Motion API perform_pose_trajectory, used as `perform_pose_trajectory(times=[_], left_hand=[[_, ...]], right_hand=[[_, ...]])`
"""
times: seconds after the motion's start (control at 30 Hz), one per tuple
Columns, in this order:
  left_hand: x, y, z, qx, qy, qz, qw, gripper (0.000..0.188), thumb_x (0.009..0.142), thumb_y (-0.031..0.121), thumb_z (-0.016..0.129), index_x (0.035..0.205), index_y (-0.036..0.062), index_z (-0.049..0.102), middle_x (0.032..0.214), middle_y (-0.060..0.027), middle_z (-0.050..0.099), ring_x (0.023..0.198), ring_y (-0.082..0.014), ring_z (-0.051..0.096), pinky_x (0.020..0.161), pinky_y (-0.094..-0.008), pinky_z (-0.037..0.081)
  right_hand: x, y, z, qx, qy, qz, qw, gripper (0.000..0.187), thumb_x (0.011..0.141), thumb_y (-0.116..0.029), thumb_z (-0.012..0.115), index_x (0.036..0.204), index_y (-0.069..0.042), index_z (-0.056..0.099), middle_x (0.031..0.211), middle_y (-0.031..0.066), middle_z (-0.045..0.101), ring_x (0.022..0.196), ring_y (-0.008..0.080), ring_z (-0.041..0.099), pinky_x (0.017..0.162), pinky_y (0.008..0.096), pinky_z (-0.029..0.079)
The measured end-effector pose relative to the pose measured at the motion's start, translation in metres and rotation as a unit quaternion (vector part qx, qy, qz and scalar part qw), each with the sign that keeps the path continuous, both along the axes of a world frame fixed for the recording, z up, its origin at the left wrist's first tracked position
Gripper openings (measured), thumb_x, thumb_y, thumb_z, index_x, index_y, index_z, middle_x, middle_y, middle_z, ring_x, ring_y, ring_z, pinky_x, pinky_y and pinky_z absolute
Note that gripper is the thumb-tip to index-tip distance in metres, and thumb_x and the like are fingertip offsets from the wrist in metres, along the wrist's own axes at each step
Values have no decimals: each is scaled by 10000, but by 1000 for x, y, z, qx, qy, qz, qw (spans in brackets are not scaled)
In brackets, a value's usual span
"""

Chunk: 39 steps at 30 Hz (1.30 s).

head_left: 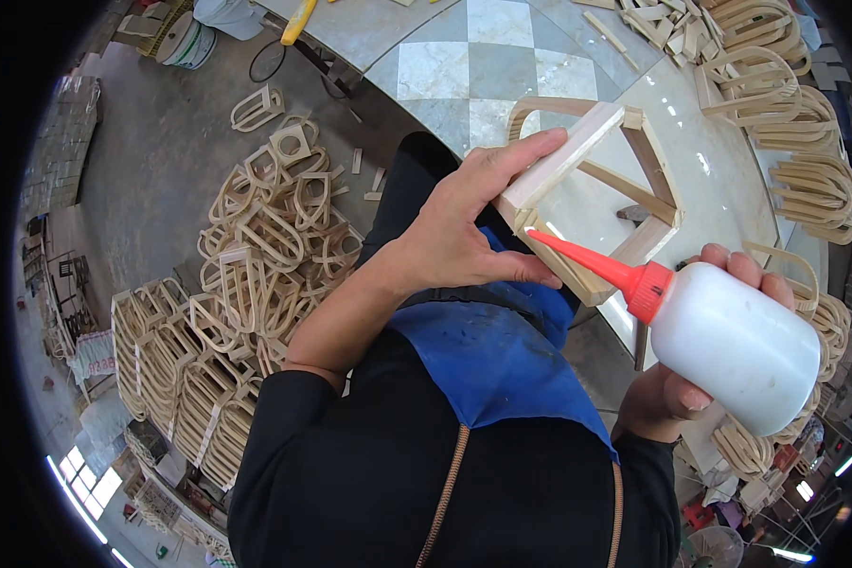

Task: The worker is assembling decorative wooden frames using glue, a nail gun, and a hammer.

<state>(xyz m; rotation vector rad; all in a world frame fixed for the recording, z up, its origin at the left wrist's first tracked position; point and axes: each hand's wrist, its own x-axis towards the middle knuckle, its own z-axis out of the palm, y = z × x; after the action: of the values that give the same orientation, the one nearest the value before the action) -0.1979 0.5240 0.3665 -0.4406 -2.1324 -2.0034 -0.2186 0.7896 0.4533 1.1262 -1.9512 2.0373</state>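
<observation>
My left hand (454, 222) grips a small wooden frame (570, 154) by one side, with the thumb below and the fingers along its edge. The frame has a squarish opening and a bent wooden loop at its far end. In my right hand (670, 396) is a white plastic squeeze bottle (738, 336), tilted on its side. Its long red nozzle (592, 260) points left, and the tip is at the frame's near left corner joint. Whether liquid comes out cannot be seen. The bottle hides much of my right palm.
A table (502, 57) with a checkered tile top lies ahead. Wood offcuts (667, 28) and stacked bent-wood loops (809, 189) line its right side. On the floor at left sit a heap of wooden frames (275, 218) and bundled frames (175, 360). Buckets (187, 43) stand far left.
</observation>
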Motion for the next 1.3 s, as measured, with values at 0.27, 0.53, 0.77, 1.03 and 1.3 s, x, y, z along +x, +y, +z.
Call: perform_pose_trajectory(times=[0.27, 0.53, 0.77, 1.03, 1.3], left_hand=[[-4, 0, 1, -7, 14, -8, 1000, 1130, 543, 224, 1003, 1537, 103, 479, 1520, -56, 559, 1165, -246, 577, 1042, -335, 444], [-5, 0, -1, -2, 29, -7, 1000, 1124, 557, 243, 1004, 1538, 91, 475, 1525, -62, 553, 1164, -246, 578, 1045, -336, 444], [-5, -1, -1, -12, 28, -7, 1000, 1125, 561, 261, 1004, 1537, 82, 475, 1527, -71, 551, 1176, -247, 578, 1050, -339, 445], [-4, -1, 2, -3, 11, -14, 1000, 1127, 555, 264, 1005, 1534, 77, 479, 1524, -80, 551, 1217, -252, 573, 1079, -346, 436], [-1, 0, -2, 17, -10, -19, 1000, 1124, 556, 257, 1003, 1530, 59, 479, 1514, -100, 556, 1241, -264, 570, 1099, -361, 429]], right_hand=[[3, -3, 6, 21, -6, -5, 1000, 1063, 685, -572, 916, 1505, -105, 425, 1440, 151, 595, 1314, 359, 589, 1156, 477, 445], [3, -6, -1, -11, -21, -27, 999, 1052, 689, -545, 923, 1505, -103, 429, 1413, 151, 614, 1303, 362, 597, 1161, 485, 442], [1, -2, -5, 11, -13, -59, 998, 1062, 692, -541, 918, 1519, -101, 417, 1422, 157, 610, 1312, 374, 587, 1166, 504, 431], [-5, -4, -12, -27, -38, -84, 995, 1064, 699, -545, 911, 1530, -113, 408, 1429, 155, 606, 1356, 388, 544, 1186, 533, 391], [-9, -16, 0, -18, -70, -180, 981, 1006, 745, -515, 887, 1539, -132, 405, 1435, 156, 603, 1366, 400, 526, 1179, 542, 384]])
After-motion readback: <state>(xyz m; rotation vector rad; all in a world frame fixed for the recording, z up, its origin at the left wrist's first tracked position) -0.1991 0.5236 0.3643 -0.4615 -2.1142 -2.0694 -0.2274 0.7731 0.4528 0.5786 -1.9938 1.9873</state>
